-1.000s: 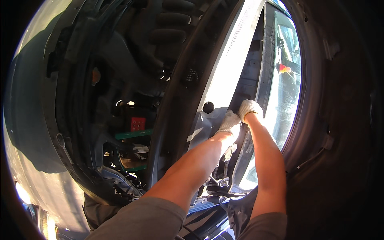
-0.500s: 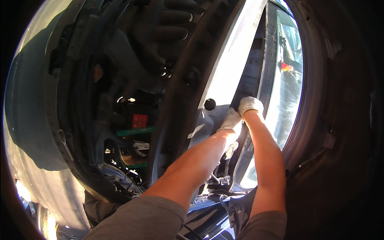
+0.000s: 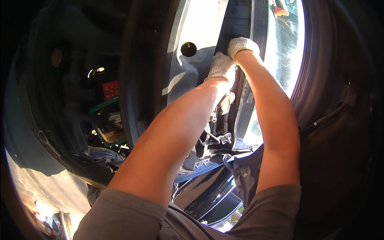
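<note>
Both my hands wear off-white knit gloves and reach into the long dark channel (image 3: 235, 24) between a pale metal panel (image 3: 200, 20) and the windshield. My left hand (image 3: 221, 67) is curled at the panel's edge, beside a round hole (image 3: 189, 49). Just to its right and a little farther in, my right hand (image 3: 242, 46) bends over into the channel. The two hands nearly touch. Their fingertips are hidden, and what they hold does not show. Nearer me, a metal linkage (image 3: 218, 138) lies in the channel.
The sunlit windshield (image 3: 282, 52) runs along the right. In the shaded engine bay at left are a red block with round spots (image 3: 111, 91) and a green-edged tray (image 3: 105, 105). A wrench (image 3: 44, 138) lies on the front edge. Overhead, a dark hood (image 3: 340, 160) fills the right side.
The view has shifted, so the car and my hands appear higher and farther left, and larger. Against the panel and its hole, my hands stay in about the same place.
</note>
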The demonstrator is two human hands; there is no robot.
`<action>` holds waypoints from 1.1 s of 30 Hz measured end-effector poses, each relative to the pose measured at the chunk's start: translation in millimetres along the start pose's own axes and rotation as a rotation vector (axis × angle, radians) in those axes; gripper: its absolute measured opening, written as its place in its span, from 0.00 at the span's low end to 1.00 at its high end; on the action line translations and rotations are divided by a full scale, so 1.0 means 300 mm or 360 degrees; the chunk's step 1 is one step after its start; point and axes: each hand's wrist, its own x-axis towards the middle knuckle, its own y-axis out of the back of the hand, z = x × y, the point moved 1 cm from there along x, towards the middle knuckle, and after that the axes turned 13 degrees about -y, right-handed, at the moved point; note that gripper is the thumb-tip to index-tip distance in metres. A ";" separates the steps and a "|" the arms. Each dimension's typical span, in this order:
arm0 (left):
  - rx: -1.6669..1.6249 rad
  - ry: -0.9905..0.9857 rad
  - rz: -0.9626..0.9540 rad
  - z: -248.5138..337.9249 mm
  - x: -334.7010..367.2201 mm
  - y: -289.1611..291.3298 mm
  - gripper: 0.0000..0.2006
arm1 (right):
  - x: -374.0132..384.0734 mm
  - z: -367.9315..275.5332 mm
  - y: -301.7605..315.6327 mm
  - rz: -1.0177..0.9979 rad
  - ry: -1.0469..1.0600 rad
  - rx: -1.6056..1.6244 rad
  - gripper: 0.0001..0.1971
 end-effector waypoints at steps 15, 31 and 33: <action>0.0158 -0.0047 -0.0036 0.017 -0.008 0.013 0.10 | 0.041 0.000 -0.026 0.0040 -0.0023 -0.0027 0.17; 0.0006 -0.0047 -0.0094 0.027 -0.013 0.020 0.19 | 0.016 0.003 -0.022 0.0121 -0.0190 0.0233 0.16; 0.0060 -0.0040 -0.0144 0.019 -0.007 0.016 0.20 | 0.023 -0.005 -0.030 0.0195 -0.0162 0.0244 0.16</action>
